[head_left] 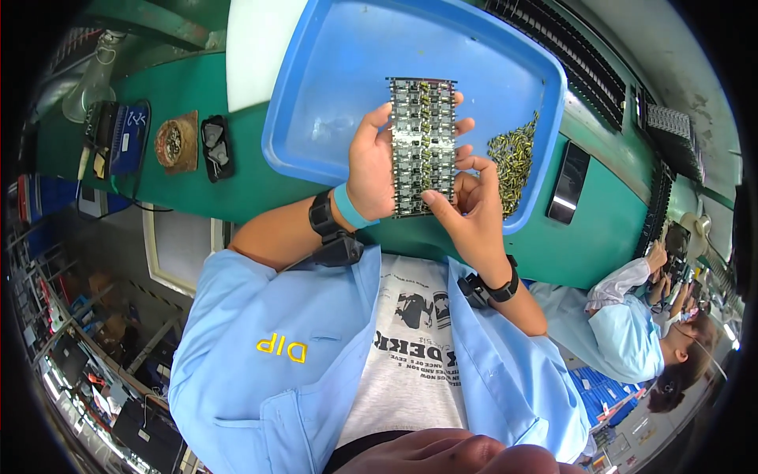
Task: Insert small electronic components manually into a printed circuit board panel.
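Observation:
My left hand (369, 162) grips a panel of small circuit boards (408, 126) from behind, its fingertips curling round the panel's right edge. The panel is held up over the near part of a blue plastic tray (332, 150). A line of small brass-coloured parts runs down the middle of the panel. My right hand (478, 205) is at the panel's lower right, thumb and fingers bent in at the column of parts. Whatever lies between those fingertips is too small to make out. A heap of loose brass-coloured parts (515, 162) lies along the tray's right side.
A black phone (569, 182) lies right of the tray on the green table (260, 197). To the left are a round container of small parts (175, 144), a black tray (217, 148) and a blue box (129, 138). Black racks (553, 47) line the back. Another person (632, 332) works at right.

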A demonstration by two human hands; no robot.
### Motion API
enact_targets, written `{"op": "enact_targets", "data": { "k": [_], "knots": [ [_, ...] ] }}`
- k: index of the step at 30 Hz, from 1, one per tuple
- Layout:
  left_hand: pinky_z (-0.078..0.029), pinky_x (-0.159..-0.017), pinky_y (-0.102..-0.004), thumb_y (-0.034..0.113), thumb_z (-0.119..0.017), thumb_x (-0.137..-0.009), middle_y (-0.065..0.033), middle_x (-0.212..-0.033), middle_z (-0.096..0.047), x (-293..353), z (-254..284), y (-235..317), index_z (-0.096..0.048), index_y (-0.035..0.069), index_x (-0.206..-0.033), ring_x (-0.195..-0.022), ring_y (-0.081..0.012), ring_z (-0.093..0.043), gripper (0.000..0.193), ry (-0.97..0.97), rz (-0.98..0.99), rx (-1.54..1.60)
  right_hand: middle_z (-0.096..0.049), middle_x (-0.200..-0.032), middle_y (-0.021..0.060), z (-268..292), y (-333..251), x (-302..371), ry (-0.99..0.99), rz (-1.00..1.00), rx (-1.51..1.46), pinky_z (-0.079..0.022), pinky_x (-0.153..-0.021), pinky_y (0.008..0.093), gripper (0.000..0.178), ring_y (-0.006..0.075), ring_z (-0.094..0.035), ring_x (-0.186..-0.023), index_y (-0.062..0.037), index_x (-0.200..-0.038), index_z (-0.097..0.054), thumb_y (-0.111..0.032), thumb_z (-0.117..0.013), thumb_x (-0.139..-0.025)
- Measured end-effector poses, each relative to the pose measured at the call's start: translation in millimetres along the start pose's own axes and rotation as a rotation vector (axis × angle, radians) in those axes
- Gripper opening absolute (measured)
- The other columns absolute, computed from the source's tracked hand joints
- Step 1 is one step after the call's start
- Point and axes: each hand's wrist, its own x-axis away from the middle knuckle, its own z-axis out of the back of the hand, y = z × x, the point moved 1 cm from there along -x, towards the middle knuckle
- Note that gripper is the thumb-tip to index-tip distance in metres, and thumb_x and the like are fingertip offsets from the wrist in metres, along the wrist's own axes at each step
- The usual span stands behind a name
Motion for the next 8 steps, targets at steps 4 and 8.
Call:
{"op": "enact_targets", "data": {
  "k": [4, 8],
  "knots": [
    [-0.046, -0.119, -0.0531, 0.050, -0.032, -0.109, -0.0124, -0.166, -0.040, -1.6, -6.6, -1.3, -0.033, 0.003, -0.163, -0.144, -0.0337, -0.048, 0.072, 0.029, 0.005, -0.002, -0.059, -0.083, -0.0013, 6.7, -2.8, -0.2, -0.031, 0.008, 0.011, -0.038, -0.066, 0.0200, 0.052, 0.0037, -0.052, -0.073, -0.0059, -0.132, -0.041, -0.003, -0.078, -0.094],
    [-0.044, -0.119, -0.0561, 0.051, -0.034, -0.108, -0.0137, -0.169, -0.036, -7.8, -7.2, -4.4, -0.032, 0.004, -0.164, -0.146, -0.0351, -0.047, 0.074, 0.017, 0.039, 0.087, -0.049, -0.076, -0.0036, 27.5, 7.5, 2.1, -0.151, -0.102, -0.067, -0.034, -0.058, 0.0227, 0.043, 0.0037, -0.045, -0.067, -0.0060, -0.129, -0.044, -0.016, -0.075, -0.100]
  ]
}}
